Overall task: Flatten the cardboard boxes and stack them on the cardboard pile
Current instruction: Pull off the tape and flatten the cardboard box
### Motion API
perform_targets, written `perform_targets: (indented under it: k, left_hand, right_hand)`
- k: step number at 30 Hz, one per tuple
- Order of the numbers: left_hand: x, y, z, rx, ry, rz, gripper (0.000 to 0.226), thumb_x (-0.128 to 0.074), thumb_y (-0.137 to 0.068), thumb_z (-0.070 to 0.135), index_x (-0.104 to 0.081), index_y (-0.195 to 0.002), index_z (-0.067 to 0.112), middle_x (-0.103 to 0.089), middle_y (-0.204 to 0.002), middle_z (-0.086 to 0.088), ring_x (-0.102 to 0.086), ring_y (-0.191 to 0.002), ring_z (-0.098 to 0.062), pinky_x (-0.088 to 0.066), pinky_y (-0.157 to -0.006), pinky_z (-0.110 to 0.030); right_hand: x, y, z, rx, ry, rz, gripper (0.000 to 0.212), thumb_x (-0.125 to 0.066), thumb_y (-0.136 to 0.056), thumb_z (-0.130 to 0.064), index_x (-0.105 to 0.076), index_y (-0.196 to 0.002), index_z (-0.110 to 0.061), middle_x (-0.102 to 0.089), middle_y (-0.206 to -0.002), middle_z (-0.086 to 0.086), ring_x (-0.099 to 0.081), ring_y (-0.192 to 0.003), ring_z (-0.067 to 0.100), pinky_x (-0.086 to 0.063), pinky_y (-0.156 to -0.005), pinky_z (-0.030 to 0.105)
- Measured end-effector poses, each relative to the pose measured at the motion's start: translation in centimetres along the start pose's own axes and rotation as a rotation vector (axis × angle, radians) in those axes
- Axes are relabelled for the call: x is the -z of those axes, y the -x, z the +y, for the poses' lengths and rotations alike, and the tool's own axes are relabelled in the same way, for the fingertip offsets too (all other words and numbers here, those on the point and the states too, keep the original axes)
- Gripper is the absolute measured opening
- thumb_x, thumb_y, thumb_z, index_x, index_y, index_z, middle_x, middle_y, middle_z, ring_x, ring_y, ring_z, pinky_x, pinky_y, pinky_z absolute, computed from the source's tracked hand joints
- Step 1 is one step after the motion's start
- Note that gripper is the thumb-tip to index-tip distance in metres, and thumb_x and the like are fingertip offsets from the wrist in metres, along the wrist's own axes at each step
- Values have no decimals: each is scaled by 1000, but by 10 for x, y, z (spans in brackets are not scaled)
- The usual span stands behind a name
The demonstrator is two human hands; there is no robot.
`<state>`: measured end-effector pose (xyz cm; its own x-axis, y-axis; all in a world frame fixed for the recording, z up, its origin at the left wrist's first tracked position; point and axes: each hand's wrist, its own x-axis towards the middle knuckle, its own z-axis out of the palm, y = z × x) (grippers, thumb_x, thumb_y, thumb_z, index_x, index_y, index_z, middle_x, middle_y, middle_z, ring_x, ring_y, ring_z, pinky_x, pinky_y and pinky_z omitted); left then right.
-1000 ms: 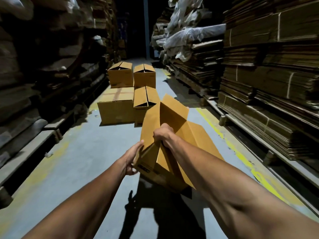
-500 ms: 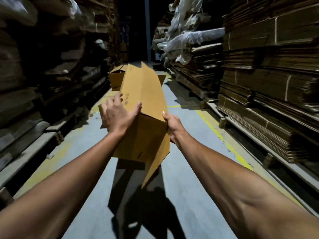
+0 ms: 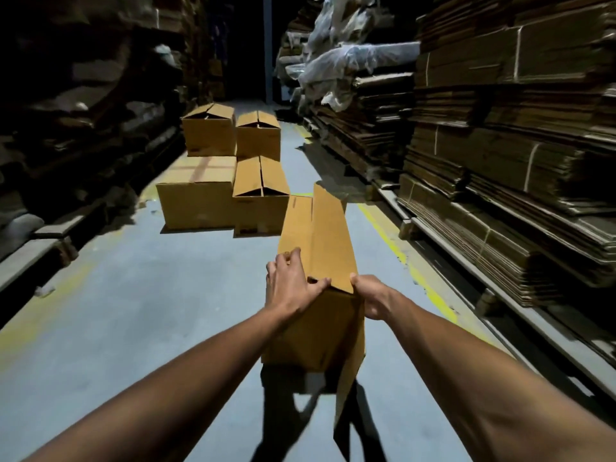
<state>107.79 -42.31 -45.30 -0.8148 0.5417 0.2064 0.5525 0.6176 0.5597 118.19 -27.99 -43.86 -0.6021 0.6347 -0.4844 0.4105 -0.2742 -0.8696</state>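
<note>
- A cardboard box (image 3: 316, 261), partly collapsed w/ flaps open at both ends, is held in the air over the aisle floor (image 3: 133, 311), between both hands, near the centre of the aisle.
- Left hand (image 3: 290, 288): fingers spread over the box's left face, thumb hooked at the top fold; a grip is judged, not just a press.
- Right hand (image 3: 370, 296): curled against the box's right edge; fingertips are hidden behind the cardboard, so how they pinch cannot be told.
- Step in hand is judged as squeezing the box flat; not yet flat, since a top face is seen between the hands.
- Risk: the hanging lower flap (image 3: 348, 395) could catch on a leg or the floor, twisting the box out of the grip.
- Risk: if the sides are pushed off the creases, the panel could buckle instead of folding, and it would sit badly on a pile.
- Risk: a loose right-hand hold at the edge could slip; edge could scrape skin.
- Around: four more boxes stand on the floor ahead, i.e. a sealed box (image 3: 196, 195), an open-flapped box (image 3: 260, 195) beside it, and two farther boxes (image 3: 210, 131) (image 3: 258, 135) behind.
- Flat cardboard stacks (image 3: 500, 161) line the right edge of the aisle on pallets; dark stacks on the left.
- A yellow floor line (image 3: 383, 228) runs along the right side.
- Which pile is the target cannot be told; the standing boxes block the aisle ahead.
</note>
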Motion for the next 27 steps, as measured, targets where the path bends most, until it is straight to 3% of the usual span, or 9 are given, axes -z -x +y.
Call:
perform_targets:
  k: [4,8,13,15,17,19,21,23,27]
  left_hand:
    - [-20,-4,16,6,-47,39,105,-64,-78,83,-30,-156,22,-32,-159,-14,-28,-144,-36,-31,-116,-51]
    - [-24,-19,19,124,-136,-30,128,-64,-65,94,-18,-161,21,-18,-167,-18,-24,-150,-43,-30,-117,-57]
    - [-27,-37,1,322,105,-211,136,-72,-53,93,-20,-155,19,-51,-147,-13,-55,-129,-40,-54,-99,-56]
    - [-27,-31,12,285,69,-200,128,-72,-59,90,-22,-154,20,-54,-143,-10,-58,-126,-38,-55,-97,-55]
    - [-27,-22,30,256,59,-192,118,-73,-67,85,-24,-154,21,-54,-143,-9,-56,-128,-37,-53,-99,-56]
    - [-31,-15,41,178,64,-189,103,-70,-75,78,-28,-152,23,-54,-143,-9,-55,-129,-38,-52,-100,-59]
    - [-34,-10,42,95,153,-201,87,-67,-82,71,-33,-150,28,-57,-139,-5,-58,-126,-35,-55,-97,-58]
    - [-32,-6,37,53,289,-214,72,-64,-90,64,-38,-150,32,-58,-136,-2,-61,-120,-29,-59,-92,-49]
    - [-21,-16,17,124,611,-243,34,-54,-106,44,-61,-139,37,-57,-140,-1,-56,-114,-19,-57,-80,-29]
  right_hand:
    - [6,-12,7,-9,63,103,31,-33,-114,-33,-51,-109,-8,-59,-90,7,-60,-80,21,-51,-78,34]
    - [13,-49,15,-20,219,232,51,-33,-109,-46,-59,-132,-9,-66,-124,14,-64,-111,35,-52,-98,40]
    - [10,-37,12,151,663,519,38,-48,-107,-26,-44,-142,-13,-48,-142,16,-52,-126,39,-41,-104,46]
    - [6,-35,7,252,783,514,42,-52,-102,-15,-40,-142,-22,-41,-142,15,-48,-125,38,-41,-105,50]
    - [2,-37,-1,215,725,464,47,-48,-101,-29,-40,-148,-23,-41,-146,14,-47,-128,40,-41,-107,54]
    - [5,-50,-10,123,644,446,84,-34,-91,-74,-35,-156,-21,-42,-153,17,-43,-136,45,-32,-113,62]
    - [15,-64,-19,37,642,384,144,-20,-50,-113,-35,-159,-21,-41,-158,17,-38,-141,49,-25,-115,69]
    - [25,-72,-24,-8,620,298,169,-34,-23,-118,-29,-162,-22,-39,-161,17,-40,-142,48,-29,-115,69]
    - [32,-55,-33,54,774,318,180,-57,-9,-109,-10,-163,-29,-27,-166,19,-36,-145,49,-38,-111,69]
